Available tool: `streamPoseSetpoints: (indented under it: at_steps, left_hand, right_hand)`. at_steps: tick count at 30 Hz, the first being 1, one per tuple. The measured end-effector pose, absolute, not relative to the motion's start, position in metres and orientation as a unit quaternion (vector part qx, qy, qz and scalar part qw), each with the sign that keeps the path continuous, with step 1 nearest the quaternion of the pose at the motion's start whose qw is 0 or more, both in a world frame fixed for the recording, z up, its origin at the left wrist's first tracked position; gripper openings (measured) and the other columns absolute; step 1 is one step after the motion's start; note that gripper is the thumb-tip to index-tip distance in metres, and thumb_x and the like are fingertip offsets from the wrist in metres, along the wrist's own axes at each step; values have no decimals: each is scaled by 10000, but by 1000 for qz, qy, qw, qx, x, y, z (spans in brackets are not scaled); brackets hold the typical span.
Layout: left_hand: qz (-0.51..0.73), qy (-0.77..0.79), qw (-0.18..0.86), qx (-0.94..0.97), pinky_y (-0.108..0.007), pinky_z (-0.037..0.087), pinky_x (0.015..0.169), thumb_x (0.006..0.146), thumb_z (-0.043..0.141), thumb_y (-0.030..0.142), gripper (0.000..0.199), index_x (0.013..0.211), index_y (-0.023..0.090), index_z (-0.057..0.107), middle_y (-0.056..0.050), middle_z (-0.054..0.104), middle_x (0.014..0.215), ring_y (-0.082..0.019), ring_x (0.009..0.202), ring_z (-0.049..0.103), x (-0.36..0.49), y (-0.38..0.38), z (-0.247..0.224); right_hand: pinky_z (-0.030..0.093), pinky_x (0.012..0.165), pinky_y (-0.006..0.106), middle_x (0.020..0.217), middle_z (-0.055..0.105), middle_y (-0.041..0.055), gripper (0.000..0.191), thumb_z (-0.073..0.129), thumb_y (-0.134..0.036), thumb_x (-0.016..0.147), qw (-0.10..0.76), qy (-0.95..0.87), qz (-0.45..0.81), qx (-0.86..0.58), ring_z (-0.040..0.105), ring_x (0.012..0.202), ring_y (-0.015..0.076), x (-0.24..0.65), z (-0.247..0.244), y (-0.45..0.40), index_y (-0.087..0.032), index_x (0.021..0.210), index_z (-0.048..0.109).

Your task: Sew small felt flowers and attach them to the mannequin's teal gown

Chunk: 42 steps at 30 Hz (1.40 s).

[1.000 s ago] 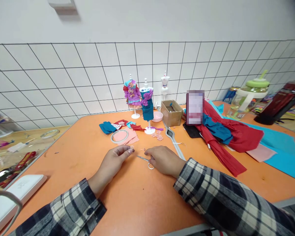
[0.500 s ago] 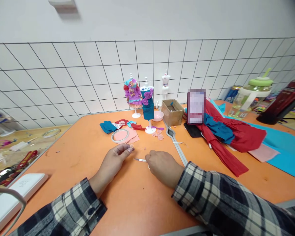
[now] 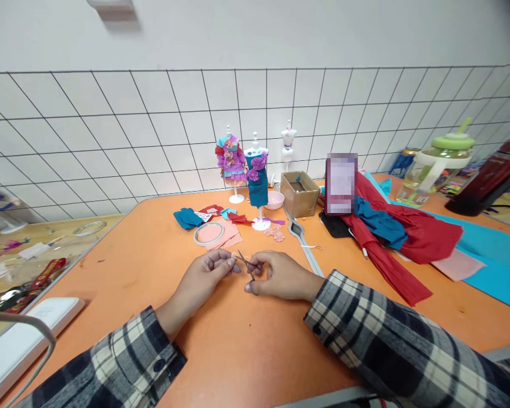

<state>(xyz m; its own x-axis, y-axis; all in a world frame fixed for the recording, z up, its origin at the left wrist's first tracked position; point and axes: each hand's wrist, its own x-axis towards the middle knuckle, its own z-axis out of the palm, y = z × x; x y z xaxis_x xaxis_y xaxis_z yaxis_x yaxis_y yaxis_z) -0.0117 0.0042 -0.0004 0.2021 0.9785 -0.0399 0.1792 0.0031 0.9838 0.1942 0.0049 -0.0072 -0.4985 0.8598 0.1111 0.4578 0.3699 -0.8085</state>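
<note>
Between thumb and fingers, my left hand (image 3: 210,269) pinches a small peach paper piece (image 3: 234,256) above the orange table. My right hand (image 3: 276,275) grips small scissors (image 3: 252,275), its thumb and fingers at the loops. The blades are spread and point left, right at the peach piece; whether they touch it I cannot tell. Beyond my hands lie several pink paper flowers (image 3: 276,233) and a roll of tape (image 3: 209,233) on pink paper (image 3: 228,237). A small dress form in a teal dress (image 3: 257,187) stands behind them.
Further dress forms, one in a purple dress (image 3: 230,161), stand at the back beside a cardboard box (image 3: 300,194) and a pink bowl (image 3: 275,200). Right are a propped phone (image 3: 340,184), red crepe paper (image 3: 425,229) and a green-lidded bottle (image 3: 436,167). A white power strip (image 3: 38,323) lies left.
My right hand has lifted and turned the scissors, opening the blades and bringing them to the peach piece. My left hand has shifted slightly right, still pinching it.
</note>
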Motion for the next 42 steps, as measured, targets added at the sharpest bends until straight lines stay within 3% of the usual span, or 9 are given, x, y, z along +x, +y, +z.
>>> streamPoseSetpoints:
  at_steps: [6,20,31,38,42]
  left_hand:
    - [367,467,531,604,-300,488,753,725,721,407,272,821,161,656,-56,716,765,-194,766,657,-12,3,0]
    - [376,453,547,595,-291,506,724,679,764,378,252,791,162,698,-53,735,725,-190,716,674,-10,0,3]
    - [339,482,576,567,-283,493,722,655,766,340,209,747,154,741,-62,741,717,-179,691,657,-17,5,0]
    - [323,451,609,567,-260,483,687,647,771,309,177,748,165,758,-54,741,716,-161,663,637,-19,6,-5]
    - [333,464,594,567,-262,479,696,653,766,307,165,730,162,751,-53,734,699,-167,672,637,-17,4,-2]
  right_hand:
    - [372,646,242,798,592,-24,273,712,-430,716,225,-811,381,-382,525,731,130,196,-1,2,-202,819,605]
    - [365,657,243,786,594,-28,268,702,-433,724,216,-821,370,-377,537,737,129,196,2,0,-206,826,604]
    - [325,549,216,667,556,-51,174,669,-361,739,195,-805,385,-408,492,618,92,197,-9,3,-215,832,666]
    - [288,512,219,635,499,-55,270,667,-444,745,185,-806,410,-386,421,574,84,199,-8,3,-193,843,693]
    - [304,534,218,651,521,-47,267,652,-400,763,183,-801,416,-389,425,595,91,199,-10,5,-204,929,727]
